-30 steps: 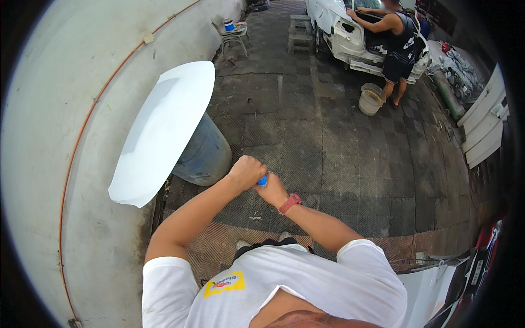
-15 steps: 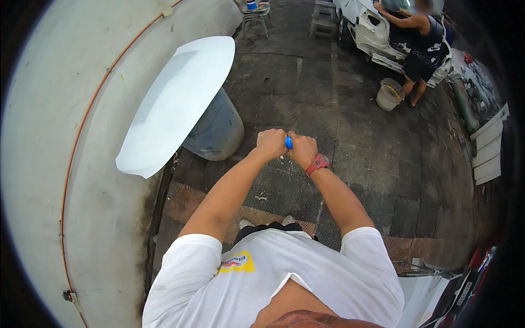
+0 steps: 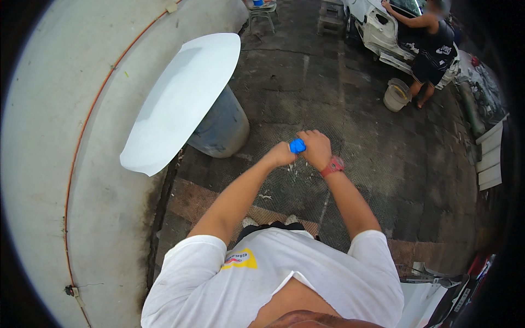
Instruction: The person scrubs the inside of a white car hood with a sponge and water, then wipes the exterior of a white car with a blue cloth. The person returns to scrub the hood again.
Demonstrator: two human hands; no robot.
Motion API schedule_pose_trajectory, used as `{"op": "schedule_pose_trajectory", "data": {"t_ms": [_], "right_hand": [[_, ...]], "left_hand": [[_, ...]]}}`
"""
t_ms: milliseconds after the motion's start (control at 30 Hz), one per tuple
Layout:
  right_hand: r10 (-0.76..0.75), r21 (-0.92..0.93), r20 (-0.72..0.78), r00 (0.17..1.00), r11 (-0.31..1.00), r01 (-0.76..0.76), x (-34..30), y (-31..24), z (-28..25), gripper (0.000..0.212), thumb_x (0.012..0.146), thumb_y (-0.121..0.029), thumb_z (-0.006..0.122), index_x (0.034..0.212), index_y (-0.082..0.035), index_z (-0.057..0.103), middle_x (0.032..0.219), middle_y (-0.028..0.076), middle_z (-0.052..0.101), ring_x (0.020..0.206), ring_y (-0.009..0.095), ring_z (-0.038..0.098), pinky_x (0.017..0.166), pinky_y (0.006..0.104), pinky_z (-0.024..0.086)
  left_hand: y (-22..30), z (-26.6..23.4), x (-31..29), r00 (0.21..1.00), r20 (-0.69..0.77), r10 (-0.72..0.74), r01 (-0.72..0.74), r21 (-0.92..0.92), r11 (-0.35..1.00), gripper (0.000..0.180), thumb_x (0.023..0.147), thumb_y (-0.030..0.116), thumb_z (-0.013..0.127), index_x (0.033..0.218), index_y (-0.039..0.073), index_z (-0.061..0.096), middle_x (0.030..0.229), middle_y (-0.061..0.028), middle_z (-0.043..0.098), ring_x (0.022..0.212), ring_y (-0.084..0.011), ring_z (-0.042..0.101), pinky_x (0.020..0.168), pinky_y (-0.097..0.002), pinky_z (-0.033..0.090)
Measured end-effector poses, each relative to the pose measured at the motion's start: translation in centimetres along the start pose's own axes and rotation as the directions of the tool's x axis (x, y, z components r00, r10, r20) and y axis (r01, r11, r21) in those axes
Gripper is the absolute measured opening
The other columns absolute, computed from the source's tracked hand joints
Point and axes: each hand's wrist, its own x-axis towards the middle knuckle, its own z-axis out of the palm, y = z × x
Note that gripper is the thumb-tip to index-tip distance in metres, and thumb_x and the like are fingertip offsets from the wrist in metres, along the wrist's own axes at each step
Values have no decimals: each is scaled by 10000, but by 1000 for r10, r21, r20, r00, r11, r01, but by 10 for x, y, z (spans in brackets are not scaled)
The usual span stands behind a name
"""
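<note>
Out in front of my body, both fists are closed on a crumpled blue cloth (image 3: 297, 146). My left hand (image 3: 280, 154) grips one end of it, and my right hand (image 3: 316, 148) has the other, with a red watch on that wrist. Only a small bunched part shows between the fists; my fingers hide the remainder. Pale specks or drops appear just below my hands, above the dark floor. To the left, a large white curved panel (image 3: 183, 104) rests tilted on top of a grey-blue drum (image 3: 227, 126).
A pale wall (image 3: 104, 180) with an orange hose (image 3: 87, 115) runs along the left. At the far right, a person (image 3: 435, 52) stands beside a stripped white car (image 3: 374, 33) and a bucket (image 3: 397, 95). A stool (image 3: 262, 13) stands at the back.
My fists have turned and moved slightly apart, so more of the blue cloth shows between them. The right hand sits higher than the left. The whole view has shifted a little.
</note>
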Motion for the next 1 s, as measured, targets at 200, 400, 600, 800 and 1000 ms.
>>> {"op": "schedule_pose_trajectory", "data": {"t_ms": [200, 400, 600, 800, 1000], "right_hand": [[562, 902, 344, 752, 26, -432, -139, 62, 38, 905, 942, -418, 819, 1685, -119, 396, 1642, 203, 499, 1556, 424, 410, 1256, 509, 368], [944, 502, 317, 95, -82, -861, -389, 147, 188, 943, 938, -424, 827, 1643, 29, 395, 1630, 338, 453, 1551, 433, 432, 1282, 503, 333], [664, 716, 603, 443, -206, -667, -233, 31, 75, 820, 1062, -402, 709, 1686, -36, 324, 1552, 248, 552, 1318, 352, 641, 1026, 507, 569], [614, 817, 479, 628, -573, -64, -81, 67, 58, 721, 1072, -454, 690, 1620, -69, 423, 1444, 185, 607, 1245, 309, 659, 981, 458, 611], [861, 930, 251, 441, -341, 137, 31, 127, 40, 360, 1056, -423, 725, 1184, -90, 680, 1187, 117, 722, 1254, 261, 622, 1037, 477, 556]], "left_hand": [[-26, 41, -30, 990, 140, -26, 64, -271, 960, 435, 895, 255, 844, 1247, 53, 686, 922, -43, 720, 795, -175, 691, 731, -337, 581], [-18, 47, -37, 963, 268, -34, 129, -344, 930, 703, 887, 314, 865, 1462, 30, 578, 1297, -174, 713, 1156, -257, 699, 822, -352, 613], [-28, 61, -38, 998, 58, -27, 36, -166, 985, 702, 851, 289, 893, 1418, 38, 565, 1199, -170, 695, 1070, -312, 682, 934, -434, 569], [54, 31, -12, 822, 93, 561, -569, 161, 807, 607, 885, 258, 872, 1396, 73, 601, 1330, -184, 620, 1262, -426, 589, 1091, -501, 487], [44, -16, 92, 870, -155, 468, -492, -317, 811, 614, 870, 322, 902, 1369, 67, 652, 1268, -90, 690, 1187, -241, 647, 993, -389, 528]]}}
